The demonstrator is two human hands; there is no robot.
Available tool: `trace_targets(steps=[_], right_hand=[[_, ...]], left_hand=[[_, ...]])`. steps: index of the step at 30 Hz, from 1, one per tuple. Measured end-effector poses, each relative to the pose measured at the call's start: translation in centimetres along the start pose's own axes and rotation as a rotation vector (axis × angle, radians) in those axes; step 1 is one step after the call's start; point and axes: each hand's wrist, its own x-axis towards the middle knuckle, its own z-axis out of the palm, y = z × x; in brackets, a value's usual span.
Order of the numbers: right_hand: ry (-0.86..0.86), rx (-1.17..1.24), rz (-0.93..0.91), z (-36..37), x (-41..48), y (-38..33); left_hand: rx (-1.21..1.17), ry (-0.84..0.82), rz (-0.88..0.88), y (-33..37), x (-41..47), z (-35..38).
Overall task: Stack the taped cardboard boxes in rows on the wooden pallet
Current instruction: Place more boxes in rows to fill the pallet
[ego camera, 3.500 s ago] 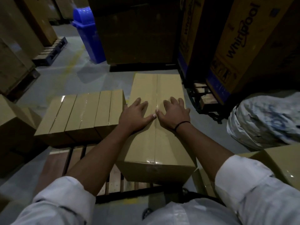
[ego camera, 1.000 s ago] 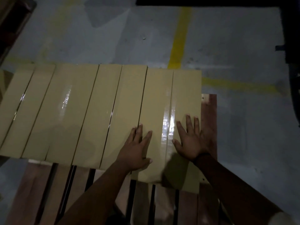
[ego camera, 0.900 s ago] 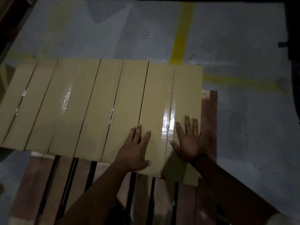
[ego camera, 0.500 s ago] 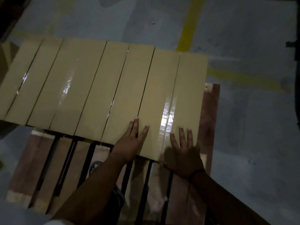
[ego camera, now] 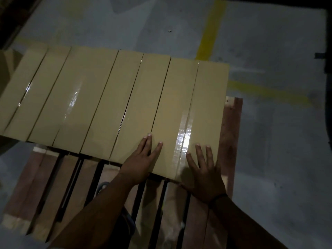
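A row of taped tan cardboard boxes lies side by side across the far part of the wooden pallet. The rightmost box has a shiny strip of clear tape along its middle seam. My left hand lies flat on the near left part of that box, fingers straight. My right hand lies flat on its near right corner, fingers spread, the palm hanging past the box's near edge over the slats.
Bare pallet slats with dark gaps fill the near half. Grey concrete floor with yellow painted lines lies to the right and beyond. Dark objects stand along the right edge and in the top left corner.
The rightmost box has slid away from me along the pallet into line with the row. Both hands stayed flat on it, ending near its near edge.
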Motion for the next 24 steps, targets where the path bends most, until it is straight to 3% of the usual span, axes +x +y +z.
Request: trace_targets(steps=[10,13,18,24], right_hand=[[0.051,0.040,-0.021,-0.1,0.1,1.1],[0.139,0.199,0.112,-0.5,0.4,1.6],[0.227,0.484,0.337,-1.9,1.7,1.7],[0.196,0.579,0.452,-2.9,2.1,1.6]], left_hand=[[-0.076,0.012,-0.015,0.3,0.0,0.2],[-0.221,-0.002,-0.057,0.7,0.1,0.3],[-0.684,0.166,-0.299,3.1,1.3,-1.0],[-0.894,0.282,-0.569,2.1,4.0,-0.7]])
